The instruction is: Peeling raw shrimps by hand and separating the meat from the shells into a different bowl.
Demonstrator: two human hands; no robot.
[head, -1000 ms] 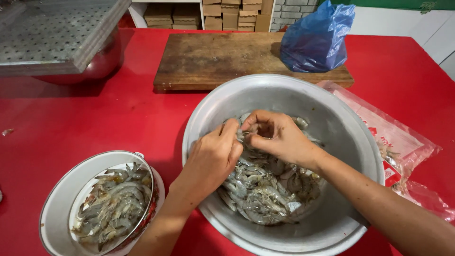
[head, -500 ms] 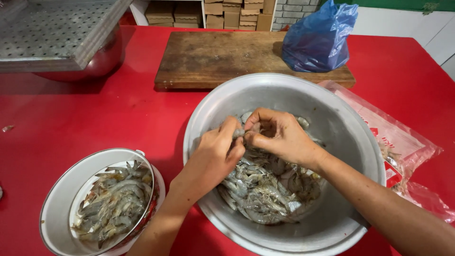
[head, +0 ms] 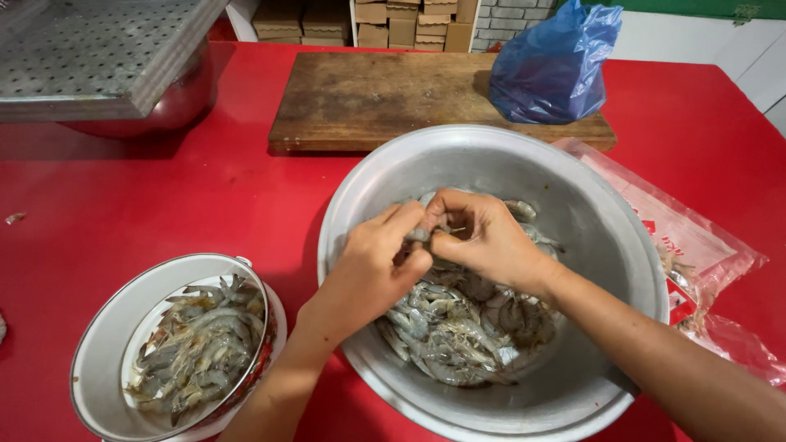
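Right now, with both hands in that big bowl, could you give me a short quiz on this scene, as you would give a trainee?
1. True or false: the left hand and right hand meet over the raw shrimp in the large metal bowl.
2. What lies on the wooden cutting board? A) blue plastic bag B) knife C) lemon
3. Which side of the large bowl is the small enamel bowl of shrimp on?

Key: 1 true; 2 A; 3 the person's left.
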